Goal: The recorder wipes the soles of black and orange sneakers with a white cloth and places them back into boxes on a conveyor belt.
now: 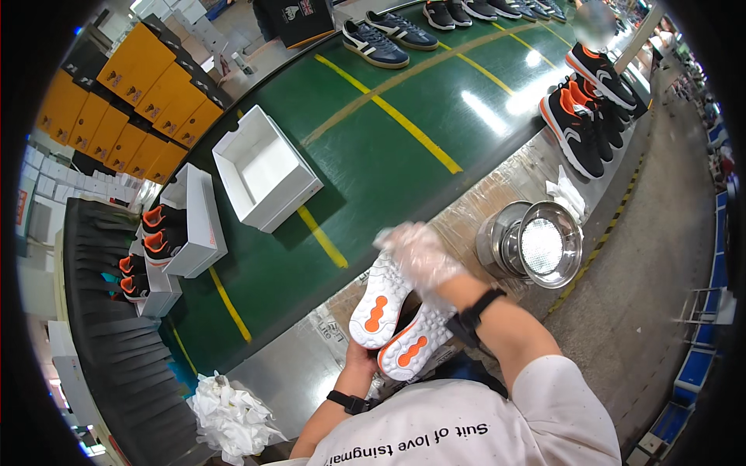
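A pair of sneakers with white, knobbly soles and orange inserts is held up in front of my chest, soles facing me; one sole [381,303] is at the left and the other sole [416,342] beside it at the right. My left hand [359,360] grips the pair from below at the lower end, with most of its fingers hidden behind the shoes. My right hand [420,255], in a clear plastic glove, is over the upper end of the left shoe. Motion blurs its fingers, so whether it holds anything is unclear.
Steel bowls [556,247] stand on the wrapped ledge at my right, near black-and-orange sneakers [575,136]. Across the green conveyor [396,186] sit an open white box [264,171] and boxes with shoes [194,225]. Crumpled white paper [231,415] lies at lower left; orange shoeboxes [140,66] are stacked beyond.
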Demonstrator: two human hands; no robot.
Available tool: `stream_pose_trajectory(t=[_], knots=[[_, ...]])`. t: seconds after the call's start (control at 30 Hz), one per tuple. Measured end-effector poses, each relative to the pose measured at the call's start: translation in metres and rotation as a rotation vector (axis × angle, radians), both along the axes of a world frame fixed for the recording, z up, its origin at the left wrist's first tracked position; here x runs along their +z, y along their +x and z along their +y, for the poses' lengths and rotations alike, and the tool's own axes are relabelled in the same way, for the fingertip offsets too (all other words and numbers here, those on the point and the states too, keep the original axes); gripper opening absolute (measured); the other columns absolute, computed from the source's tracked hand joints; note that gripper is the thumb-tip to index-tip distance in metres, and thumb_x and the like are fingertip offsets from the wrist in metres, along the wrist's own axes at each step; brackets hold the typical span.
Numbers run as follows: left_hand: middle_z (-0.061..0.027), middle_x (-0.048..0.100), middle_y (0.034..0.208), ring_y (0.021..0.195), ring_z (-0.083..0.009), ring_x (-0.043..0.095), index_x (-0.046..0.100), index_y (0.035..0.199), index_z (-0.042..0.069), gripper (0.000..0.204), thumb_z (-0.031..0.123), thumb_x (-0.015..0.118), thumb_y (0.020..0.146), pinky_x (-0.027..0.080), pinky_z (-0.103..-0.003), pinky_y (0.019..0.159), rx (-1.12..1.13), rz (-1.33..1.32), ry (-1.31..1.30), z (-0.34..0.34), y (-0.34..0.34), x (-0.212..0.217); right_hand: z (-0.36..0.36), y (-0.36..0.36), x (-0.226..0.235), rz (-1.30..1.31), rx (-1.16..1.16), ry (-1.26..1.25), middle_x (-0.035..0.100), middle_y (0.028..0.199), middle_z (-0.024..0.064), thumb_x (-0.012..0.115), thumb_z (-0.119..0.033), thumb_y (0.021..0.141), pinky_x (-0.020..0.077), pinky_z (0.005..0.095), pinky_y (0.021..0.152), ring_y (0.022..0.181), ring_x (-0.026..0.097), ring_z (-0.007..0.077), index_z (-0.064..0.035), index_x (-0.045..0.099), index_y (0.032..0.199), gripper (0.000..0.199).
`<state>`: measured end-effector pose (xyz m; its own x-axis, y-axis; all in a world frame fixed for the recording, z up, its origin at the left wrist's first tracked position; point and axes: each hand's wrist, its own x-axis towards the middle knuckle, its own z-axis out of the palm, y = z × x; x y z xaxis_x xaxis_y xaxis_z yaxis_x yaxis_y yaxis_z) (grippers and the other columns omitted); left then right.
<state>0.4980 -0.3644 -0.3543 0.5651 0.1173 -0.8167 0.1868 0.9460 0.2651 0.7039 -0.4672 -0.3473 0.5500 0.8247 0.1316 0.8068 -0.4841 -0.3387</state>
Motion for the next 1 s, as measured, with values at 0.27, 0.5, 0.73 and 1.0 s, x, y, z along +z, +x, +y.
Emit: stream_pose_trajectory(t=[0.27, 0.5, 0.73, 1.0], knots=[[-0.0101, 0.06, 0.12, 0.107, -0.0244, 0.059, 0.054, 0.124, 0.006, 0.044, 0.036, 0.052, 0.091, 0.049, -0.043, 0.091, -0.1, 0.019, 0.12, -0.002, 0.004, -0.002, -0.022, 0.023, -0.012, -0.066, -0.106, 0.332, 0.063, 0.104, 0.0117, 0.061, -0.017, 0.076, 0.0446, 0.0359, 0.091, 0.102, 0.059, 0.0253, -0.014, 0.064, 0.101, 0.025], [-0.01, 0.052, 0.131, 0.117, -0.0242, 0.053, 0.045, 0.132, 0.007, 0.049, 0.039, 0.04, 0.096, 0.043, -0.041, 0.099, -0.093, -0.183, 0.383, 0.062, 0.009, 0.061, -0.039, 0.011, 0.05, 0.457, -0.34, 0.467, 0.063, 0.092, 0.0094, 0.053, -0.031, 0.09, 0.05, 0.0352, 0.072, 0.08, 0.062, 0.0221, -0.0106, 0.061, 0.107, 0.028], [-0.0042, 0.067, 0.092, 0.075, -0.015, 0.063, 0.066, 0.1, -0.002, 0.045, 0.042, 0.062, 0.087, 0.051, -0.032, 0.07, -0.376, -0.04, 1.218, 0.213, 0.065, 0.223, -0.066, -0.038, 0.08, 0.867, -0.544, 0.531, 0.06, 0.105, 0.0077, 0.059, -0.022, 0.09, 0.0481, 0.0312, 0.078, 0.089, 0.058, 0.0174, -0.0086, 0.058, 0.117, 0.031], [-0.0088, 0.064, 0.087, 0.099, -0.023, 0.056, 0.073, 0.082, 0.013, 0.055, 0.065, 0.062, 0.069, 0.028, -0.041, 0.097, -1.798, 0.713, 2.731, 0.284, 0.181, 0.269, -0.063, -0.057, 0.073, 0.793, -0.596, 0.513, 0.055, 0.12, 0.0118, 0.057, -0.021, 0.089, 0.0406, 0.0334, 0.095, 0.112, 0.052, 0.0251, -0.007, 0.056, 0.119, 0.033]])
